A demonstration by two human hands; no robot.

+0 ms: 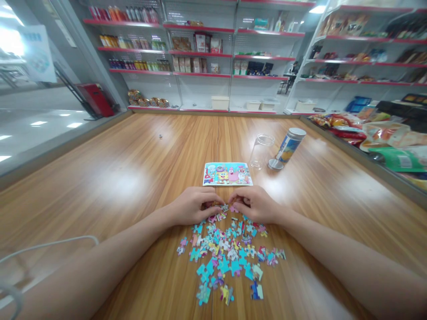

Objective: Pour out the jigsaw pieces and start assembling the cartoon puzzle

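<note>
Many loose jigsaw puzzle pieces (pixel 224 266) lie in a heap on the wooden table in front of me, mostly turquoise, pink and yellow. My left hand (pixel 195 205) rests at the far left edge of the heap, its fingers curled together over a greyish puzzle piece (pixel 224 207). Opposite it, my right hand (pixel 255 204) pinches at a pink puzzle piece (pixel 233 208). The fingertips of both hands nearly meet. Just beyond them lies a picture card (pixel 228 174) with colourful cartoon figures.
Behind the card stand a clear open jar (pixel 262 151) and a blue canister (pixel 291 146), with a round metal lid (pixel 275 164) beside them. A tiny object (pixel 160 137) lies far left. A white cable (pixel 50 243) crosses the left side. Packaged goods (pixel 387 138) line the right edge.
</note>
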